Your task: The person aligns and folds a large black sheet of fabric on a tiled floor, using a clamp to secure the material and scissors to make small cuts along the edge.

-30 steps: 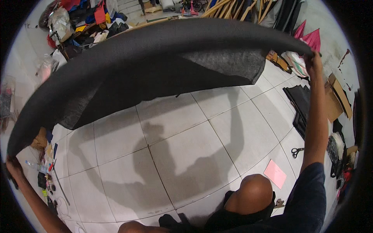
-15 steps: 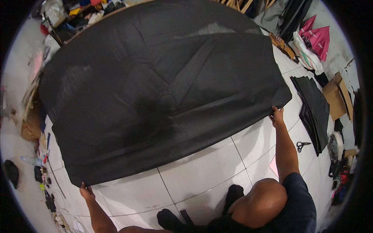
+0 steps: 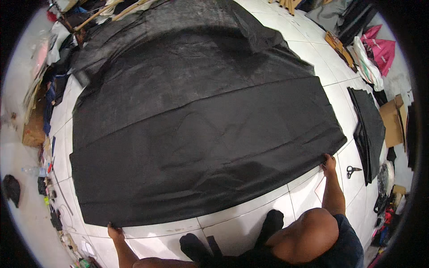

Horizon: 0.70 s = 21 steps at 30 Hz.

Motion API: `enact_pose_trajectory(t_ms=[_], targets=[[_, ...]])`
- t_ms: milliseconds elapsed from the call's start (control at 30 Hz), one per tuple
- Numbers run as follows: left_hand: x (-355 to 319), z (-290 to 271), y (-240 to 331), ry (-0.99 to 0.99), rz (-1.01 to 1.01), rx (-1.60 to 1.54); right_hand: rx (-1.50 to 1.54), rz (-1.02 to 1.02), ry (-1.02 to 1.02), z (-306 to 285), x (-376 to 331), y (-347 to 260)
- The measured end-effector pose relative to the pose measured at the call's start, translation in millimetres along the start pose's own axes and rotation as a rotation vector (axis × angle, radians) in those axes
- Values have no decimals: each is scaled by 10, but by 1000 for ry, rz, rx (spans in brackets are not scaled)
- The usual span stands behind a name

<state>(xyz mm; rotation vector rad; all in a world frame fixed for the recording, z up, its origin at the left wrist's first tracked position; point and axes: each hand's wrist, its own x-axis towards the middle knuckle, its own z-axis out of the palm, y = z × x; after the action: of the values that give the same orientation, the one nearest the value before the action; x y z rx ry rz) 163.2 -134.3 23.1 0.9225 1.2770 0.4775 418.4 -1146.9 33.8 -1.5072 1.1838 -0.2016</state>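
A large sheet of black fabric (image 3: 210, 129) spreads over the white tiled floor, with a folded layer lying across its near half. At the near left corner, my left hand (image 3: 115, 232) pinches the fabric's edge. Farther right along that same edge, my right hand (image 3: 330, 163) grips it too, thumb on top. Soft creases and a shallow bulge run between the two hands. The far part of the sheet looks thinner and wrinkled, its upper right side rumpled. Black-handled scissors (image 3: 353, 171) lie on the tiles just right of my right hand.
Folded black fabric (image 3: 369, 129) and a cardboard box (image 3: 393, 120) are at the right. Beyond them lie a pink umbrella-like bundle (image 3: 380, 49) and a white bag (image 3: 366, 67). Clutter, a clear bottle (image 3: 35, 171) and a brown box (image 3: 35, 125) line the left wall.
Both hands have come nearer to me and lower, bringing the fabric edge with them. The raised layer has settled flat, uncovering the far part of the sheet and floor tiles behind.
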Motion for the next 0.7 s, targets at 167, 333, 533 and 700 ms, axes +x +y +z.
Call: enact_pose_trajectory(t_ms=[167,333,533,700], targets=[[-49,148,-123,-17,64,53,41,-30,74,-285,88,-3],[-96,-145,-277,-107,28,-34,27,14,78,-426,105,71],[-167,-43,-220,-23,54,3,169,-118,-17,-554,140,-21],[-26,-205,-384,122,24,55,300,-74,-189,-734,458,210]])
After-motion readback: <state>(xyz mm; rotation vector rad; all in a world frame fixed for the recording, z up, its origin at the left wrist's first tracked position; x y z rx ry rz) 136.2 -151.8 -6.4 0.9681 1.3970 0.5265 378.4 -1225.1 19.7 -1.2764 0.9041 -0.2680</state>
